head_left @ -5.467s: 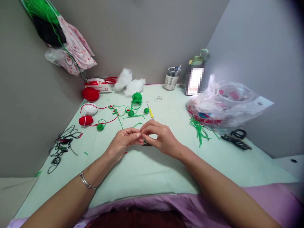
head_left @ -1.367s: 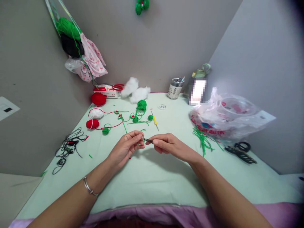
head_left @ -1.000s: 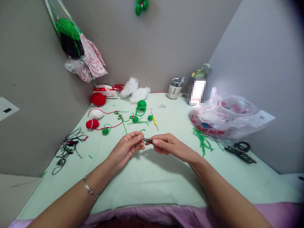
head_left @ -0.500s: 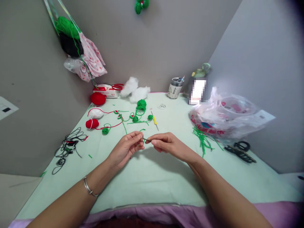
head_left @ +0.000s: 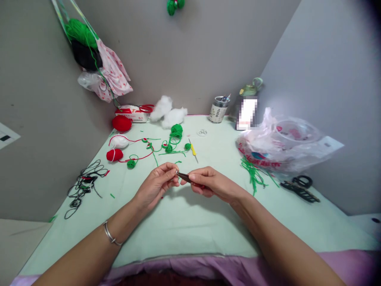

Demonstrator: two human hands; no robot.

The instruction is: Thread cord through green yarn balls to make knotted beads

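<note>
Over the middle of the table, my left hand (head_left: 159, 183) is closed, pinching a tiny silvery piece (head_left: 176, 172), perhaps a ring, between thumb and forefinger. My right hand (head_left: 208, 181) is wrapped round small needle-nose pliers (head_left: 183, 176) with dark, tapered jaws; a bit of reddish handle shows under the fingers. The tip of the pliers meets the silvery piece at my left fingertips. Just beyond the hands lie a yellow-handled crochet hook (head_left: 193, 150), a little green crocheted ball (head_left: 187, 146) and a few silvery rings (head_left: 203, 132).
Green yarn (head_left: 176, 132), red yarn balls (head_left: 122, 123) and white stuffing (head_left: 174, 117) lie at the back left. Black cords (head_left: 85, 182) tangle at far left. A plastic bag (head_left: 276, 147), cut green strands (head_left: 253, 174) and a black hair clip (head_left: 300, 190) are at right.
My right hand has turned, so the pliers' jaws now show broader than the thin dark line before. The left hand keeps its pinch. The whole view has shifted slightly.
</note>
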